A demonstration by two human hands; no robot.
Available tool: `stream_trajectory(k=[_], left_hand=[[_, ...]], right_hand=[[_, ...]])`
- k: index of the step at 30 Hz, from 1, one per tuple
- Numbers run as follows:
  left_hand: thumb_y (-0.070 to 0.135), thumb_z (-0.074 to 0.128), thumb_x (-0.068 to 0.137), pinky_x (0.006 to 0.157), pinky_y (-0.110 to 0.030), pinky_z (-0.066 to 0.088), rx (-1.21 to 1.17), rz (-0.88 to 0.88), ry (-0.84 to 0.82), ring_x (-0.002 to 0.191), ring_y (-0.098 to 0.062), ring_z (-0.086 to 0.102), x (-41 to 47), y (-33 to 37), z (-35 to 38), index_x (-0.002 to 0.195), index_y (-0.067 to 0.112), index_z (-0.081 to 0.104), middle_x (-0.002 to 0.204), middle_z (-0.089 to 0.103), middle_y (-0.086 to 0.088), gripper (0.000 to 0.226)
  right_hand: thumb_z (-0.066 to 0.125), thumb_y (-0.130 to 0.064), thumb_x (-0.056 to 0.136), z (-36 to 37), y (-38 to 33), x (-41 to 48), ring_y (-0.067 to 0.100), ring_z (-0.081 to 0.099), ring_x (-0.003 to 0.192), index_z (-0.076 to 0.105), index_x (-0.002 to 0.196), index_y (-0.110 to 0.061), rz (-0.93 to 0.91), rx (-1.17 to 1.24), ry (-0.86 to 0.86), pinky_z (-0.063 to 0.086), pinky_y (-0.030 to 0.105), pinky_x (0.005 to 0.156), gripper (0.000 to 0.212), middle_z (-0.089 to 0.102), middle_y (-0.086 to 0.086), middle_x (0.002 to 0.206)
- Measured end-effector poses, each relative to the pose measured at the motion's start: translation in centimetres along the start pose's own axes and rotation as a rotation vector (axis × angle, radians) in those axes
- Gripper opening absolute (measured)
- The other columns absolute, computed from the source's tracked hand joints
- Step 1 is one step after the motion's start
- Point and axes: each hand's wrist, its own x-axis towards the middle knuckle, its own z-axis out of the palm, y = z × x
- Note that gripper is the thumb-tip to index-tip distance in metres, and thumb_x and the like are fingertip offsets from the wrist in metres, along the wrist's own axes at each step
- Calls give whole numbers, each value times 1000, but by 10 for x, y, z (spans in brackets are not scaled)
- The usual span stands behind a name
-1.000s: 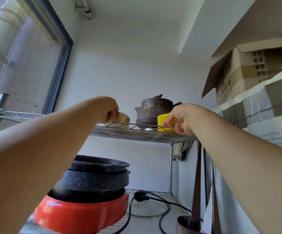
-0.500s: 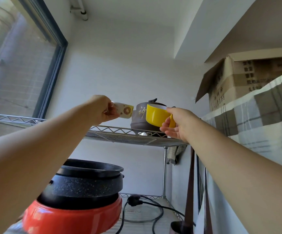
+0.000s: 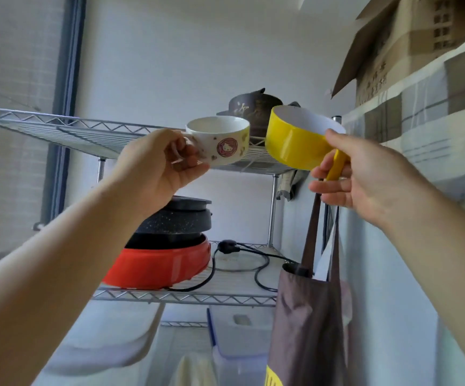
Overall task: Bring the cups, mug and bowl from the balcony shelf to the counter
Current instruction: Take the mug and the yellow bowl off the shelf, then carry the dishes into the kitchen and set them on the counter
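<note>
My left hand (image 3: 158, 168) grips the handle of a white cup (image 3: 220, 143) with a pink cartoon print, held in the air in front of the top wire shelf (image 3: 58, 129). My right hand (image 3: 356, 176) pinches the handle of a yellow mug (image 3: 295, 140) with a white inside, tilted and also off the shelf. The two vessels hang side by side, close but apart. Behind them a brown clay teapot (image 3: 253, 107) stands on the top shelf.
On the middle shelf sit a red pot (image 3: 158, 266) with dark pans (image 3: 175, 218) stacked in it and a black cable (image 3: 242, 254). A brown bag (image 3: 306, 316) hangs at the right. Cardboard box (image 3: 409, 43) and checked cloth (image 3: 420, 126) fill the upper right. Plastic bins (image 3: 239, 332) lie below.
Both hands have lifted the cup and the mug off the top shelf and drawn them toward me. The view has tilted downward, showing the lower shelves.
</note>
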Motion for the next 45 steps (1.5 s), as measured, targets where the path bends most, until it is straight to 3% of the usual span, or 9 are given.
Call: stream_trajectory(k=[6, 11, 19, 27, 33, 38, 42, 45], left_hand=[[13, 39, 96, 47, -24, 52, -77, -149, -51, 43, -14, 50, -89, -65, -32, 62, 10, 43, 55, 55, -5, 34], [9, 38, 94, 42, -24, 46, -51, -233, 4, 46, -15, 45, -159, -123, -58, 61, 11, 40, 56, 52, -5, 33], [8, 35, 94, 39, -21, 38, -40, -436, 87, 45, -14, 42, -251, -197, -108, 51, 15, 47, 53, 51, -3, 45], [9, 36, 87, 38, -22, 35, 48, -626, 93, 46, -16, 38, -329, -248, -147, 55, 16, 41, 52, 48, -3, 33], [15, 39, 79, 39, -19, 31, 105, -839, -5, 45, -13, 38, -384, -284, -138, 50, 20, 42, 50, 46, -2, 30], [11, 40, 74, 41, -22, 24, 162, -1015, -152, 46, -15, 32, -418, -313, -108, 48, 20, 37, 50, 43, -4, 27], [8, 43, 78, 38, -19, 27, 165, -1108, -268, 45, -14, 34, -443, -338, -75, 49, 19, 38, 50, 43, -2, 31], [11, 46, 75, 39, -20, 27, 159, -1183, -376, 47, -14, 35, -459, -356, -44, 51, 20, 38, 51, 44, -3, 28]], right_hand=[[61, -49, 86, -16, 54, -85, 19, 68, 41, 63, 47, -16, 42, -2, -47, 47, 22, 32, 51, 69, 3, 54], [65, -63, 57, -27, 114, -152, 22, 68, 41, 66, 49, -18, 140, -98, -27, 47, 23, 32, 46, 71, 4, 58], [62, -54, 64, -40, 210, -256, 22, 64, 38, 67, 51, -16, 330, -101, 32, 49, 22, 34, 40, 69, 9, 58], [62, -49, 61, -59, 271, -354, 23, 63, 39, 68, 52, -15, 546, -111, 110, 48, 19, 37, 36, 68, 11, 59], [62, -42, 66, -86, 284, -420, 26, 63, 40, 69, 53, -12, 701, -122, 263, 47, 21, 37, 33, 69, 14, 60], [60, -18, 88, -115, 287, -483, 26, 64, 43, 69, 55, -10, 816, -170, 441, 48, 24, 39, 35, 69, 18, 61], [64, -37, 80, -136, 281, -525, 31, 63, 45, 67, 57, -5, 928, -178, 607, 48, 28, 45, 40, 64, 30, 61], [58, -22, 91, -154, 277, -558, 29, 64, 44, 66, 53, -6, 993, -185, 756, 46, 30, 47, 42, 68, 21, 59]])
